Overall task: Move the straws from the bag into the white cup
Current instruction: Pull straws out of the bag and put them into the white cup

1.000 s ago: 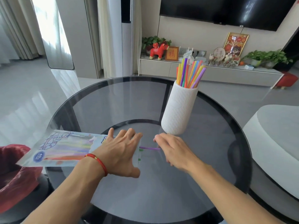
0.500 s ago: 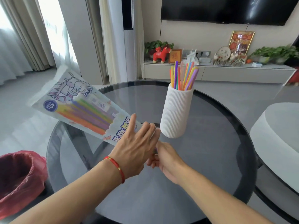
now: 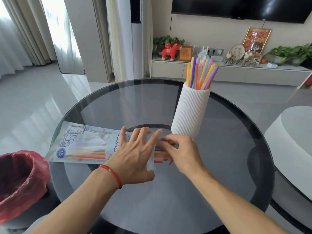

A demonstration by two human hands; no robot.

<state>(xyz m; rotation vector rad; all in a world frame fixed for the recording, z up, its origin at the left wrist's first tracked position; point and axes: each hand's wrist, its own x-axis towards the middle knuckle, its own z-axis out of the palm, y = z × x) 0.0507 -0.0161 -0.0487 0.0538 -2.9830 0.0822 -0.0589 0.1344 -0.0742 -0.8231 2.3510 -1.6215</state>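
Glossy grey tiled floor [image 3: 33,102], pale curtains [image 3: 22,31] glowing with daylight, dark wall-mounted television [image 3: 239,7] above low white cabinet [image 3: 168,69], round smoked-glass bench [image 3: 135,102].

Both forearms extend forward from the lower edge of the view and converge near the centre. The left hand [image 3: 133,157] is palm down, fingers [image 3: 122,135] spread wide and extended, thumb angled out toward the right. A red cord bracelet [image 3: 112,174] encircles the left wrist. The right hand [image 3: 181,152] is just beside the left, back of the hand facing up, fingers curled inward toward the left hand's fingertips. Its fingertips are partly hidden; whether they pinch closed cannot be told. Both forearms are bare.
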